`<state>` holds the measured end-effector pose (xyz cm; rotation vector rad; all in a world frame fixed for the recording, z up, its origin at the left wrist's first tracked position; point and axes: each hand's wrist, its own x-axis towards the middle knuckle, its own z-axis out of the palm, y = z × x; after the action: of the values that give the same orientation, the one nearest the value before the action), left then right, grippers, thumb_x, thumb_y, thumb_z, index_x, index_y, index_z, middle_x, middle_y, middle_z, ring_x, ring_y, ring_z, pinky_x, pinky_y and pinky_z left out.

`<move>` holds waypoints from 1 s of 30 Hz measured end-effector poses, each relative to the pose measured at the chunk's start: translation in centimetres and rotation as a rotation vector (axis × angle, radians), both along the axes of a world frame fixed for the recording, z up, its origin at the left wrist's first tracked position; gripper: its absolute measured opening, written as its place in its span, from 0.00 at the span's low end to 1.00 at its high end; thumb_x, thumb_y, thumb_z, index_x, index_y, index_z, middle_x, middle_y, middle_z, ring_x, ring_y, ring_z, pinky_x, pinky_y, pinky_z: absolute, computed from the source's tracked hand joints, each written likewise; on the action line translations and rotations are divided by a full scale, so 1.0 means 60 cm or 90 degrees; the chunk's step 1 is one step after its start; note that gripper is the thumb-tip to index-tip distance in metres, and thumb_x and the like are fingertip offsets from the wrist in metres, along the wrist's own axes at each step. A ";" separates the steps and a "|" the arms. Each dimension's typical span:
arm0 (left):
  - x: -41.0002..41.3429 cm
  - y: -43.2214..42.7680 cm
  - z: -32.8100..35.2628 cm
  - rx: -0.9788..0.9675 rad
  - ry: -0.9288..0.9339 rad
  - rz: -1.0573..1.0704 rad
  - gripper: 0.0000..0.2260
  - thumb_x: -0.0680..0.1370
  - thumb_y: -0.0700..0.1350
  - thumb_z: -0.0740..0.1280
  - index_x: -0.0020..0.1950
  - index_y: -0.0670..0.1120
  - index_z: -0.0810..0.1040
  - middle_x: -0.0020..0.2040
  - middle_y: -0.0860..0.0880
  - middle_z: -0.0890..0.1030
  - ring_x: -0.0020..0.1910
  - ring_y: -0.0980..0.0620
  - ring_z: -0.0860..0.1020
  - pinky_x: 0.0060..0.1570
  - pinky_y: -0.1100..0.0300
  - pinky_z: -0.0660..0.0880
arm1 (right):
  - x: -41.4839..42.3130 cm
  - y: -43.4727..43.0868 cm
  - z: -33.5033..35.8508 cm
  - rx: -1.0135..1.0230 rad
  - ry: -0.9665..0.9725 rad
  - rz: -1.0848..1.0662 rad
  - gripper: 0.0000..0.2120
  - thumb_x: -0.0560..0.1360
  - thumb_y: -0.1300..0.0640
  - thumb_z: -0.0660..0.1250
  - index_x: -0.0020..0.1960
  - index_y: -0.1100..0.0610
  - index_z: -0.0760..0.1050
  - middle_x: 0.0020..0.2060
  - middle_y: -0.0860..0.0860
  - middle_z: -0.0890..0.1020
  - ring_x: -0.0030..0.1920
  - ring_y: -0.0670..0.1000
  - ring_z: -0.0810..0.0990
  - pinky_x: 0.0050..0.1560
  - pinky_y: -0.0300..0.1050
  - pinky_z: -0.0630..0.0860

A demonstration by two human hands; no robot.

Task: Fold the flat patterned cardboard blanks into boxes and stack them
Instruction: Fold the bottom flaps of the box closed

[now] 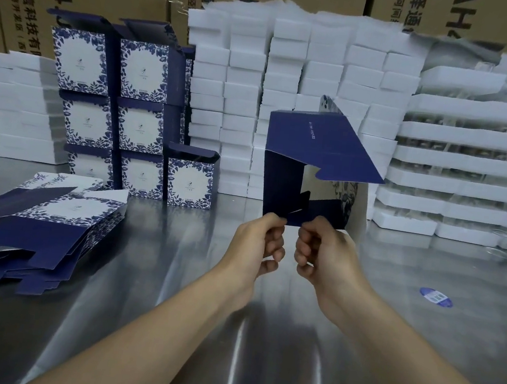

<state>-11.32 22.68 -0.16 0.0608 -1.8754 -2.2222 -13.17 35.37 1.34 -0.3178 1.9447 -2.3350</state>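
hands are working mid-table; left hand (260,243) and right hand (323,248) are each pinching, fingers curled, the lower flaps of a half-opened navy box blank (310,154), which is being held upright above the steel table (261,334), its top flap angling out to the right; flat patterned blanks (39,230) are lying in a loose pile at the left; folded boxes (122,107) are standing stacked behind that pile; white foam blocks (291,70) are filling the back; an oval blue sticker (436,297) is lying on the table at right.
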 end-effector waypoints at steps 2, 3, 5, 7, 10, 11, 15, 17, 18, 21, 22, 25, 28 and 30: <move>0.000 0.001 0.000 -0.009 0.011 -0.009 0.14 0.75 0.53 0.66 0.30 0.53 0.71 0.31 0.51 0.65 0.30 0.52 0.69 0.39 0.57 0.70 | 0.000 0.001 -0.001 0.007 0.004 0.035 0.18 0.78 0.55 0.64 0.29 0.52 0.71 0.29 0.51 0.72 0.28 0.50 0.70 0.31 0.43 0.68; 0.000 0.002 0.000 -0.012 0.017 0.000 0.15 0.77 0.51 0.64 0.30 0.52 0.71 0.30 0.51 0.65 0.30 0.52 0.68 0.40 0.57 0.69 | 0.001 0.001 -0.001 0.017 0.008 0.046 0.17 0.77 0.54 0.64 0.29 0.52 0.71 0.29 0.52 0.72 0.29 0.50 0.71 0.32 0.44 0.68; -0.001 0.002 0.000 -0.018 0.024 0.023 0.17 0.81 0.47 0.62 0.32 0.50 0.70 0.28 0.51 0.65 0.29 0.53 0.68 0.40 0.56 0.68 | 0.000 0.002 -0.002 0.037 0.006 0.047 0.16 0.77 0.53 0.65 0.32 0.52 0.71 0.30 0.52 0.72 0.30 0.50 0.71 0.34 0.45 0.68; 0.000 0.002 0.000 -0.024 0.024 0.035 0.16 0.82 0.46 0.61 0.34 0.49 0.69 0.28 0.51 0.65 0.29 0.53 0.67 0.39 0.57 0.68 | -0.002 0.003 -0.003 0.035 -0.005 0.021 0.15 0.78 0.52 0.64 0.33 0.53 0.70 0.29 0.51 0.71 0.29 0.49 0.70 0.33 0.44 0.67; 0.001 0.002 0.001 -0.025 0.014 0.039 0.15 0.82 0.47 0.62 0.35 0.49 0.69 0.29 0.51 0.65 0.29 0.53 0.67 0.38 0.57 0.67 | -0.006 0.002 -0.003 0.000 -0.015 -0.027 0.15 0.79 0.54 0.61 0.34 0.53 0.68 0.27 0.49 0.68 0.26 0.49 0.66 0.29 0.42 0.63; 0.001 0.002 0.001 -0.019 0.011 0.037 0.15 0.81 0.47 0.62 0.34 0.50 0.69 0.29 0.51 0.65 0.29 0.52 0.67 0.38 0.57 0.67 | -0.006 0.000 -0.004 -0.008 -0.015 -0.030 0.15 0.79 0.55 0.61 0.34 0.53 0.67 0.27 0.49 0.67 0.26 0.48 0.64 0.29 0.42 0.61; 0.002 0.001 0.001 0.005 0.001 0.016 0.19 0.80 0.50 0.64 0.29 0.53 0.70 0.29 0.52 0.65 0.29 0.53 0.68 0.38 0.58 0.68 | -0.003 -0.004 -0.005 -0.015 -0.018 -0.001 0.16 0.80 0.56 0.60 0.33 0.52 0.66 0.27 0.49 0.65 0.27 0.48 0.62 0.31 0.42 0.61; 0.001 0.001 0.001 0.018 0.005 0.021 0.20 0.81 0.49 0.63 0.28 0.52 0.69 0.28 0.52 0.65 0.29 0.52 0.68 0.38 0.57 0.68 | -0.001 -0.004 -0.003 -0.005 -0.017 0.020 0.17 0.80 0.55 0.61 0.32 0.52 0.66 0.28 0.49 0.65 0.28 0.49 0.63 0.32 0.43 0.62; 0.001 0.002 0.001 0.027 0.009 0.028 0.20 0.81 0.48 0.63 0.28 0.52 0.69 0.28 0.52 0.65 0.28 0.52 0.67 0.37 0.57 0.67 | 0.000 -0.004 -0.002 0.003 -0.014 0.024 0.17 0.80 0.55 0.62 0.32 0.52 0.66 0.28 0.50 0.66 0.28 0.49 0.63 0.32 0.43 0.63; -0.002 0.005 0.000 0.033 0.015 0.035 0.22 0.82 0.47 0.61 0.27 0.52 0.68 0.27 0.52 0.64 0.28 0.52 0.66 0.35 0.57 0.65 | 0.003 -0.005 0.001 0.014 -0.006 0.007 0.18 0.79 0.54 0.63 0.30 0.52 0.68 0.27 0.50 0.67 0.27 0.49 0.64 0.33 0.44 0.63; -0.002 0.005 0.000 0.031 0.015 0.034 0.22 0.82 0.47 0.61 0.27 0.52 0.68 0.27 0.52 0.63 0.28 0.52 0.66 0.35 0.57 0.66 | 0.003 -0.005 0.000 0.008 -0.006 -0.004 0.19 0.79 0.54 0.63 0.30 0.52 0.68 0.27 0.50 0.67 0.27 0.49 0.64 0.32 0.44 0.63; -0.002 0.005 0.001 0.031 0.005 0.033 0.22 0.82 0.47 0.62 0.27 0.52 0.68 0.27 0.52 0.63 0.28 0.52 0.66 0.34 0.59 0.66 | 0.001 -0.006 -0.005 0.000 -0.001 -0.041 0.18 0.81 0.54 0.61 0.32 0.53 0.68 0.26 0.49 0.66 0.27 0.49 0.63 0.31 0.44 0.61; 0.002 0.007 0.000 0.033 -0.006 0.030 0.21 0.81 0.48 0.64 0.28 0.52 0.67 0.28 0.52 0.63 0.28 0.52 0.66 0.34 0.60 0.65 | -0.005 -0.008 -0.011 -0.004 0.011 -0.070 0.18 0.82 0.57 0.58 0.33 0.52 0.65 0.26 0.48 0.63 0.26 0.48 0.59 0.28 0.42 0.58; 0.003 0.006 0.000 0.041 -0.007 0.042 0.22 0.81 0.48 0.65 0.27 0.53 0.66 0.28 0.53 0.62 0.28 0.53 0.65 0.34 0.59 0.65 | -0.008 -0.008 -0.011 -0.011 0.015 -0.084 0.18 0.81 0.58 0.57 0.33 0.51 0.62 0.26 0.47 0.61 0.25 0.48 0.57 0.26 0.40 0.55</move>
<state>-11.13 23.05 -0.18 0.1443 -1.7799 -2.2421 -13.66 34.92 0.67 -0.2257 2.0158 -2.4389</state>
